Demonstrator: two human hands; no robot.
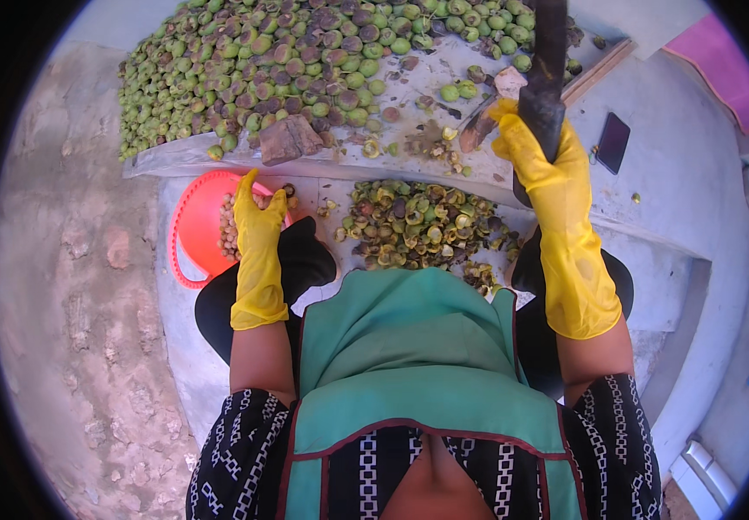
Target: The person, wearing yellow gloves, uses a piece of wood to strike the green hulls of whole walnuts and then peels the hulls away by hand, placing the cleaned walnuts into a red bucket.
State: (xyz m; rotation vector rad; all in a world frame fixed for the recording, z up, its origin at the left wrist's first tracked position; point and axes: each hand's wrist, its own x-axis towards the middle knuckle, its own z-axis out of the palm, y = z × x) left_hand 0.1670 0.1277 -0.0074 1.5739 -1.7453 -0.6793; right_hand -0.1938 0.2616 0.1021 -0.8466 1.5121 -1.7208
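My right hand point(546, 149), in a yellow rubber glove, grips the handle end of a dark metal blade tool point(541, 78). The blade is raised toward the camera and runs out of view at the top. My left hand point(256, 211), gloved the same way, is over the right side of a red plastic basket point(202, 224). Its thumb and fingers are spread, with nothing visible between them. Tan, husked walnuts point(227, 221) lie inside the basket, partly hidden by that hand. Between my feet lies a heap of split green and brown walnut husks point(426, 221).
A big pile of green and blackened walnuts point(270, 65) covers the raised concrete ledge point(413, 84). A stone block point(290, 140) sits at the ledge's edge. To the right are a wooden piece point(478, 130), a wooden strip point(598, 71) and a smartphone point(613, 143).
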